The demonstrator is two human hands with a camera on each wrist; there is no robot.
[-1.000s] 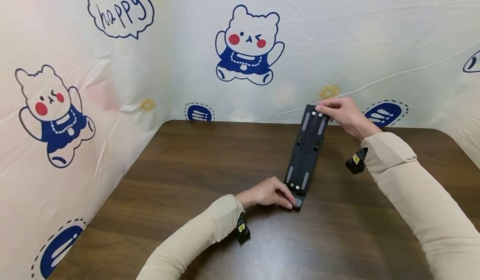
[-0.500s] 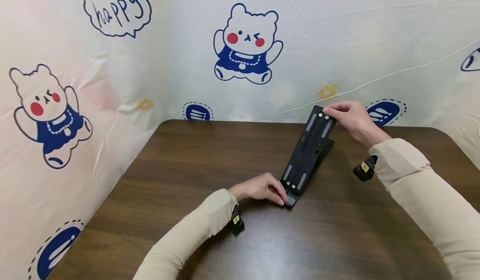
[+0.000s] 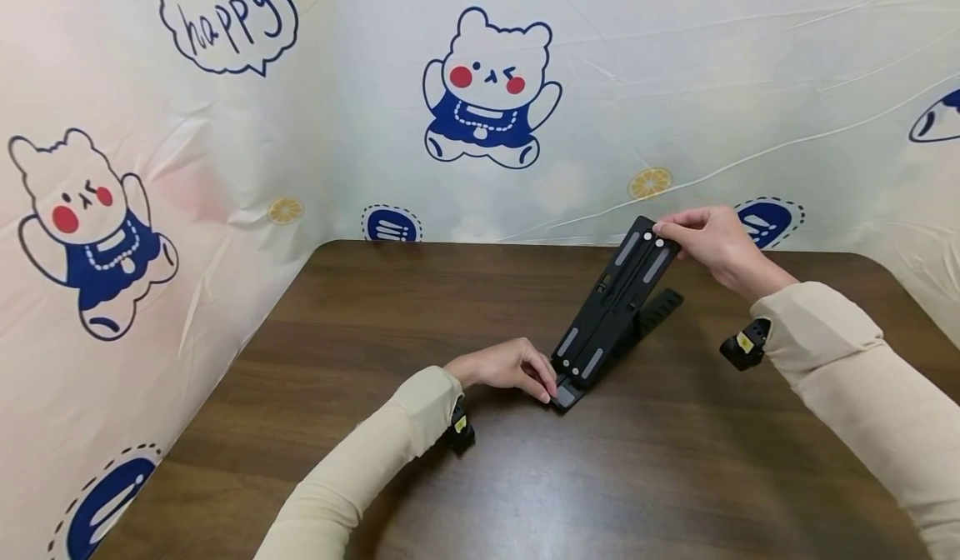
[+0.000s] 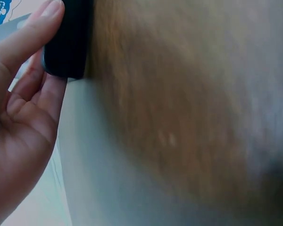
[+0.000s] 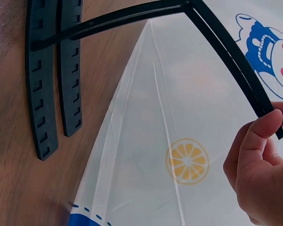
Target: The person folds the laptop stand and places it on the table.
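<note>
A black foldable laptop stand is partly unfolded over the wooden tabletop, toward 4 o'clock from the middle of the head view. Its upper frame, two long bars with grey pads and pale round studs near both ends, tilts up, the high end pointing to 1 o'clock. Beneath it, two notched rails splay away between 1 and 2 o'clock, a slim strut linking rail and frame
</note>
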